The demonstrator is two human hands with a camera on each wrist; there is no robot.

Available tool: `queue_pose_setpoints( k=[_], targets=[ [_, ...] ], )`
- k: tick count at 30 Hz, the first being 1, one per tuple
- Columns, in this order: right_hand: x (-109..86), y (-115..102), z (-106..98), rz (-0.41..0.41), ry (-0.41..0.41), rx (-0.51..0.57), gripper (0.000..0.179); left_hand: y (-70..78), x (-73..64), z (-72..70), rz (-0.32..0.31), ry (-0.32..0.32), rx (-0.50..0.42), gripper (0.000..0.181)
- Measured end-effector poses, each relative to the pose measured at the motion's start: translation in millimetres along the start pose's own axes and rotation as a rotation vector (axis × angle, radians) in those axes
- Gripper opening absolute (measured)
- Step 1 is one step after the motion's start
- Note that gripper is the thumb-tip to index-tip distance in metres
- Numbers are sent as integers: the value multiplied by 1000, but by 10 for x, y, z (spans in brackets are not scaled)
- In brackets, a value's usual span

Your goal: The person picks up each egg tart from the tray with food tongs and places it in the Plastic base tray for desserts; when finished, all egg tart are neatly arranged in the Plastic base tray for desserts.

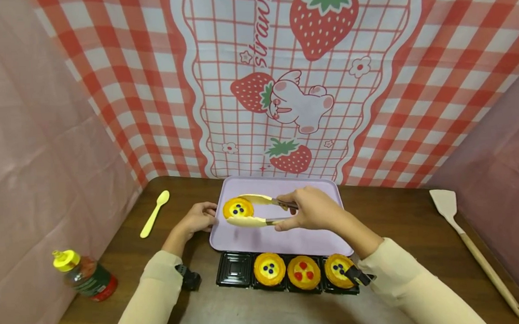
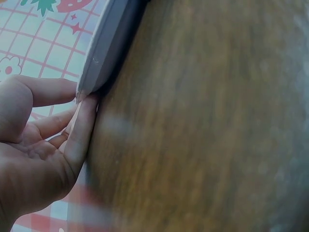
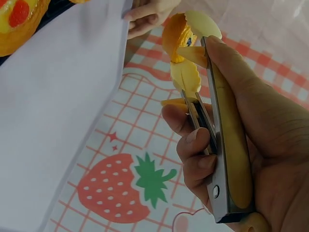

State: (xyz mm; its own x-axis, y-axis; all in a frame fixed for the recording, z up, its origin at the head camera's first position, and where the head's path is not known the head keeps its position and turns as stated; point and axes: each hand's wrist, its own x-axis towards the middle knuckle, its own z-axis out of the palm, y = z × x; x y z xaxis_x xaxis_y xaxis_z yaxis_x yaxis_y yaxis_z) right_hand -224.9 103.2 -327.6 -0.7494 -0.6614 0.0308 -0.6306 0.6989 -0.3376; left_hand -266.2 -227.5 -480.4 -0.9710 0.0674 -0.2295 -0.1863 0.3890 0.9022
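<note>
My right hand [image 1: 311, 208] grips a pair of tongs [image 3: 231, 145] with pale yellow scalloped tips and metal arms. Between the tips is a tart [image 1: 237, 209] with dark blue berries on a yellow filling, over the left part of the lilac tray [image 1: 263, 239]. The right wrist view shows this tart on edge, partly covered by a tong tip. At the tray's left side, my left hand [image 1: 198, 218] pinches the rim, with fingertips on it in the left wrist view.
Before the tray lies a black plastic container [image 1: 234, 269] with several compartments; the leftmost holds no tart, the others hold berry-topped tarts [image 1: 304, 272]. A yellow spoon [image 1: 155, 214] and a squeeze bottle [image 1: 85, 276] are at left. A spatula [image 1: 476, 249] lies at right.
</note>
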Motion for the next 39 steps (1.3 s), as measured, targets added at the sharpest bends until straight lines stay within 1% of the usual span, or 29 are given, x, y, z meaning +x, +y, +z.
queue_pose_setpoints(
  k=[5, 10, 16, 22, 26, 30, 35, 39],
  targets=[
    [-120, -46, -14, -22, 23, -13, 72, 18, -12, 4, 10, -10, -9, 51],
    [-216, -93, -31, -41, 33, -30, 73, 4, -13, 4, 9, -6, -11, 50],
    [-347, -143, -29, -92, 4, -5, 70, -25, -9, -1, 3, -6, -18, 51],
    [-452, -179, -16, -137, -15, -21, 70, -12, -12, -2, 12, -10, -25, 50],
    [-474, -211, -18, -153, -26, -20, 70, 0, -18, -13, 14, -6, -26, 50],
    [-473, -234, -1, -149, -42, -30, 72, -8, -22, -20, 13, -5, -17, 50],
    [-429, -240, 92, -142, -82, -43, 71, -8, -20, -21, 9, 9, -10, 49],
    [-390, -236, 189, -115, -135, -37, 66, 8, -20, -11, 7, 0, -16, 49]
  ],
)
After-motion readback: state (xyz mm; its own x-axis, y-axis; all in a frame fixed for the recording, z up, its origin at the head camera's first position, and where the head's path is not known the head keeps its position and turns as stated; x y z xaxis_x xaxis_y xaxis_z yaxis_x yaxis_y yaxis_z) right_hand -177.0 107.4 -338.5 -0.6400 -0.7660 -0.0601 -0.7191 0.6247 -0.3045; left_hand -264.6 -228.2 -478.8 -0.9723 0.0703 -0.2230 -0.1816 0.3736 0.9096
